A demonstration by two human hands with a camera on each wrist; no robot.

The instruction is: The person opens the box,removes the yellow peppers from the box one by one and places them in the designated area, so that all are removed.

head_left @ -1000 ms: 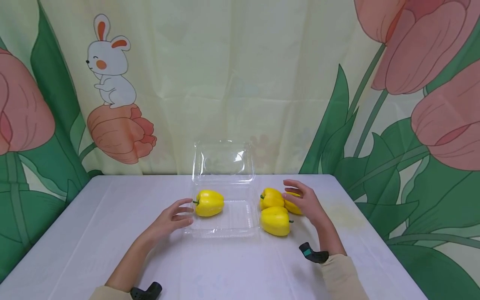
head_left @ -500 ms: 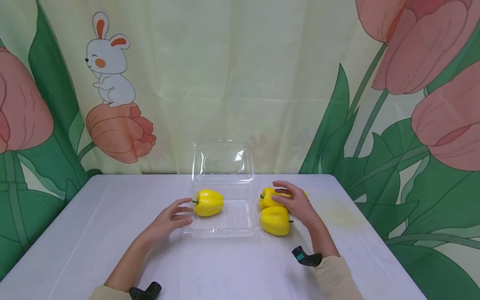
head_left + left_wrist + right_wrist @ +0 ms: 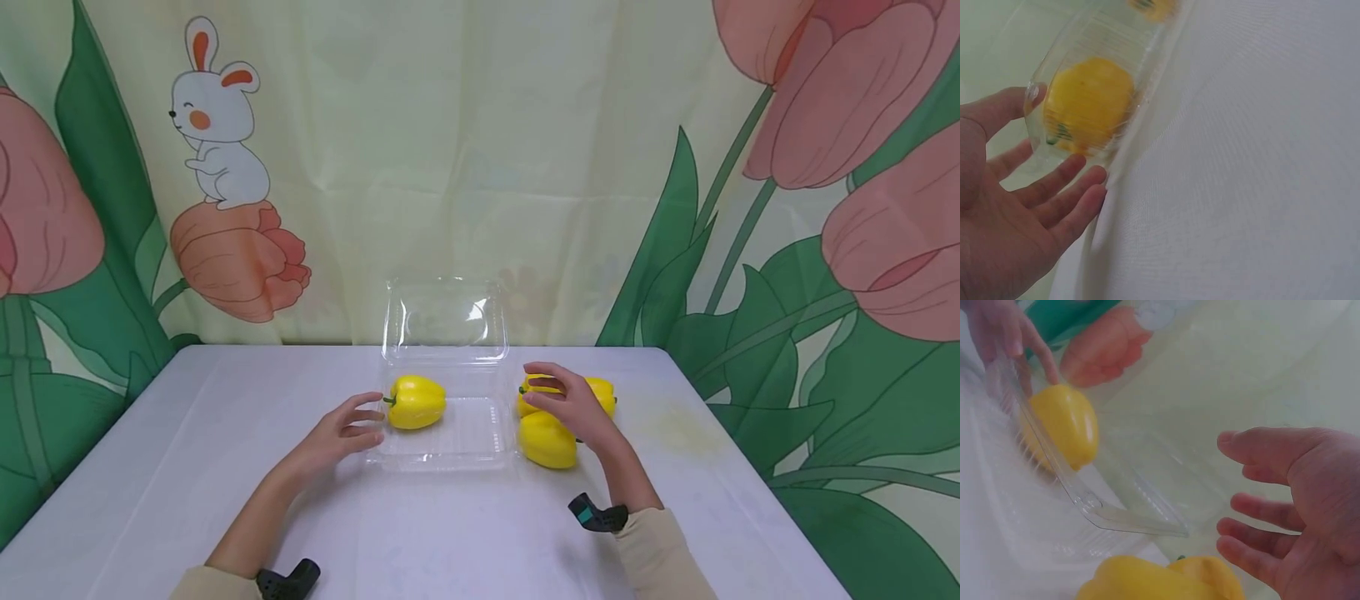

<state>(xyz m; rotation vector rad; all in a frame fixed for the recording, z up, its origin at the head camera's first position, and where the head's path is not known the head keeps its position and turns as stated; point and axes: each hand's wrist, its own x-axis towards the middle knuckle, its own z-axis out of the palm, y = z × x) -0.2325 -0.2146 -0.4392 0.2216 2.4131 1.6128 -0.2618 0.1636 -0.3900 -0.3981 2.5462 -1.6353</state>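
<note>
Left hand, fingers spread, touches the clear clamshell container holding one yellow bell pepper. Right hand, fingers loosely spread, hovers over three loose yellow peppers.

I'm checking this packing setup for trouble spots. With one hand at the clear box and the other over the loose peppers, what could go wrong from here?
1. The clear clamshell box looks thin and light; the left hand only touches its edge, so it may slide.
2. The right hand hovers over three crowded peppers; reaching for one might nudge its neighbours into rolling.
3. The upright lid could tip shut.
</note>
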